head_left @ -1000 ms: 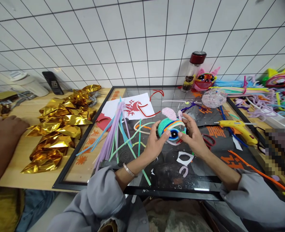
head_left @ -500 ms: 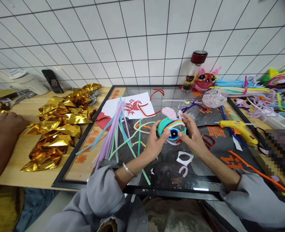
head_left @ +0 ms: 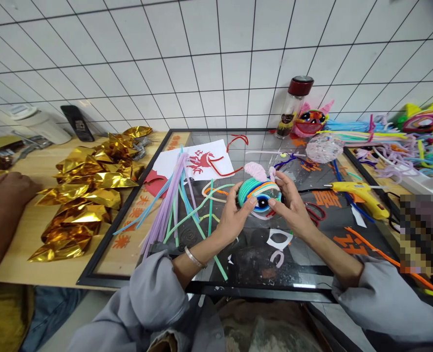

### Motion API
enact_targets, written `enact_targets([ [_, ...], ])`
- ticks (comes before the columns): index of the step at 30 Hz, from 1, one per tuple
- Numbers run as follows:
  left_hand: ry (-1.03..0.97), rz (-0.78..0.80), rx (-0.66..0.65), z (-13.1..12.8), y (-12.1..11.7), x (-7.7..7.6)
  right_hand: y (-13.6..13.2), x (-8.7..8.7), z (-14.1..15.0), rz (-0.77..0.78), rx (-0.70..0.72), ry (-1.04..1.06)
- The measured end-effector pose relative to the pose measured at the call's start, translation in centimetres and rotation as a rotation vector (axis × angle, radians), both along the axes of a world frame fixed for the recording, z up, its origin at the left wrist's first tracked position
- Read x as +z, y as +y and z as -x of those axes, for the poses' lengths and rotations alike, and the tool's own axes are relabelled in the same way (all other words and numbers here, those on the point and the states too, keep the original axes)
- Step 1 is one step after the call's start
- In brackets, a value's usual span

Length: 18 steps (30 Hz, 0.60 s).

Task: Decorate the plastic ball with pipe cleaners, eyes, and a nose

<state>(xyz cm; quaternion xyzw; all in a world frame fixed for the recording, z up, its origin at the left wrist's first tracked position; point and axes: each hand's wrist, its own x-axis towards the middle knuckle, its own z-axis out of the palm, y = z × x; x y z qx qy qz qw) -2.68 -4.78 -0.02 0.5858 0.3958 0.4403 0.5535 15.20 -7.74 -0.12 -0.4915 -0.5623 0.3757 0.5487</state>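
Note:
Between both hands, above the dark glass panel (head_left: 209, 274), is a small animal-head craft (head_left: 259, 187) wrapped in teal, orange, blue and cream pipe cleaners. It has a pink ear (head_left: 255, 170) on top and a blue-rimmed black eye (head_left: 262, 202) on its front. My left hand (head_left: 236, 211) closes round its left side, thumb beside the eye. On the other side my right hand (head_left: 290, 203) grips it, its thumb at the eye's right edge. Below lies a white paper piece with a cut-out hole (head_left: 279, 247), near a pale pink curved piece (head_left: 277, 259).
A yellow glue gun (head_left: 366, 194) lies to the right. Lilac pipe cleaners (head_left: 168, 205) spread at left, by white paper (head_left: 218, 159) with a red cut-out. A glass bottle (head_left: 290, 110) and finished mask (head_left: 311, 121) stand behind. Gold foil (head_left: 88, 195) and another person's hand (head_left: 11, 188) are far left.
The whole view has shifted very slightly. Both hands keep the same hold on the craft, with thumbs still by the eye.

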Motion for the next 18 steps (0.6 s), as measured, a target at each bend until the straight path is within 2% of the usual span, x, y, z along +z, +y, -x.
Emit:
enact_targets([
  [10, -0.003, 0.003, 0.004, 0.00, -0.06, -0.10, -0.21, 0.29, 0.14, 0.001, -0.016, -0.022],
  [18, -0.061, 0.062, -0.015, 0.15, -0.06, -0.08, -0.42, 0.49, 0.44, 0.016, -0.027, -0.009],
])
